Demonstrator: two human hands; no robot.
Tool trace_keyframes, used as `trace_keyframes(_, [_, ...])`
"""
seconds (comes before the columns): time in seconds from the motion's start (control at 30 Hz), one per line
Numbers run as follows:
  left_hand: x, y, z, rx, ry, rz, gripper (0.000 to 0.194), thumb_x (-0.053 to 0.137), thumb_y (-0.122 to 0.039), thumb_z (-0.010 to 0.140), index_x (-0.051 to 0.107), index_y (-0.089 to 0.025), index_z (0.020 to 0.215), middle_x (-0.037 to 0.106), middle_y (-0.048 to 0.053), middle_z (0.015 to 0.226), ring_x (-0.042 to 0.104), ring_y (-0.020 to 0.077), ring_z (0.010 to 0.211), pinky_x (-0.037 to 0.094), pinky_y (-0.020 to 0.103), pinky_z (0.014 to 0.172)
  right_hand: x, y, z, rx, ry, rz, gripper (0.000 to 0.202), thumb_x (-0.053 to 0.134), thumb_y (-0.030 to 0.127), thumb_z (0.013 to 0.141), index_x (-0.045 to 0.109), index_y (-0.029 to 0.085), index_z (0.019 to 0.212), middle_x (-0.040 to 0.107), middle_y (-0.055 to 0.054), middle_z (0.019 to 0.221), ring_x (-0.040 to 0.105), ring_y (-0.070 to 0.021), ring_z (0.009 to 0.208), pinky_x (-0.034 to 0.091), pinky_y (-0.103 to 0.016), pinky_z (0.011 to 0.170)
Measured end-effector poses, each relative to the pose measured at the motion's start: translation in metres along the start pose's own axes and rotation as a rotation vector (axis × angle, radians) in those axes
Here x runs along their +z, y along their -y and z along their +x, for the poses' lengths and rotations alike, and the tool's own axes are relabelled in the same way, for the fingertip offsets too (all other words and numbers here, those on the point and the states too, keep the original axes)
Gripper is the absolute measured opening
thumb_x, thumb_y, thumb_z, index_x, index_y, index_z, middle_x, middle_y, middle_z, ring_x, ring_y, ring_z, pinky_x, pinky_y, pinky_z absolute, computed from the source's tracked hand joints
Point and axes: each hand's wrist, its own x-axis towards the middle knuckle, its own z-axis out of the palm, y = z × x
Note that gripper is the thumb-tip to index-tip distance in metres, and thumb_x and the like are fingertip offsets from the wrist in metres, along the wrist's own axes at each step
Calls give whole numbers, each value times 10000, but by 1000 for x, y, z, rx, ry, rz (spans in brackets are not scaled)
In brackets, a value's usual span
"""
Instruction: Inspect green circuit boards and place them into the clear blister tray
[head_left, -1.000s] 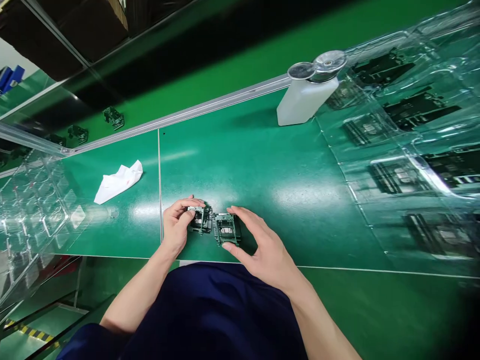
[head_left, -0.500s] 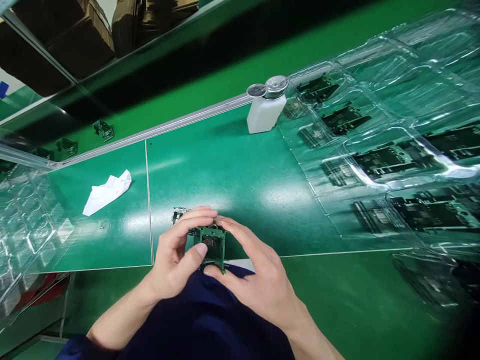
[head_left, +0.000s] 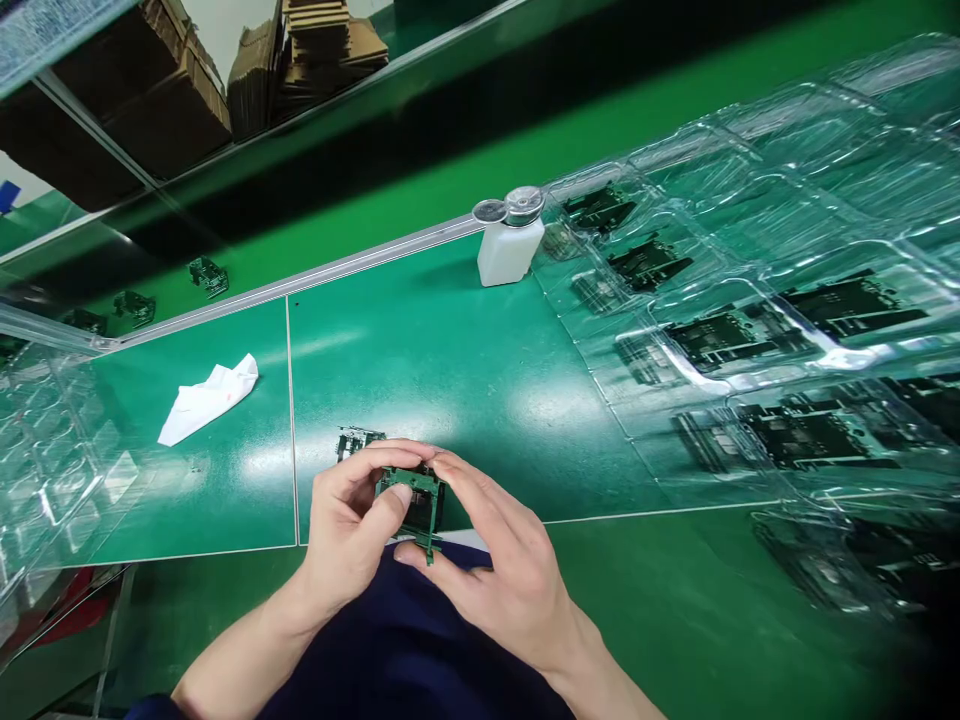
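board held over the near edge of the bench, both grips on it, as i read it. left hand closed on it — thumb against its face, fingers across the top. right hand spans its other side, fingertips at the upper edge, thumb at the lower. second board lies on the bench just beyond the left fingers. further back i note a bottle standing, and a crumpled tissue to the left. clear tray at right — boards within or beneath it, i cannot tell which.
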Motion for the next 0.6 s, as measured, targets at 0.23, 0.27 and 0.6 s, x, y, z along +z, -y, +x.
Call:
trace_keyframes(0.23, [-2,-2,-2,16,58,100,274,613,-105,886,684,-271,1093,694,19,1193,624,140,1159,496,259,1012,2,5,-6,119,23,18,515,688,324,892,494,144,1334,665,-141,1198,662,-229,1112,576,-347,994])
trace_keyframes(0.27, [-9,-2,-2,58,41,132,294,615,-119,891,676,-274,1133,683,31,1222,611,155,1190,493,279,1025,-2,3,-6,130,28,-5,512,684,338,895,500,150,1334,666,-136,1203,663,-229,1113,570,-348,1003])
trace_keyframes(0.6, [-131,31,-2,-146,142,608,711,743,-332,814,454,-267,1461,458,140,1524,474,297,1373,479,433,1050,-5,-42,-13,418,198,-247,513,621,480,902,544,171,1305,682,-130,1193,681,-277,1079,595,-381,926])
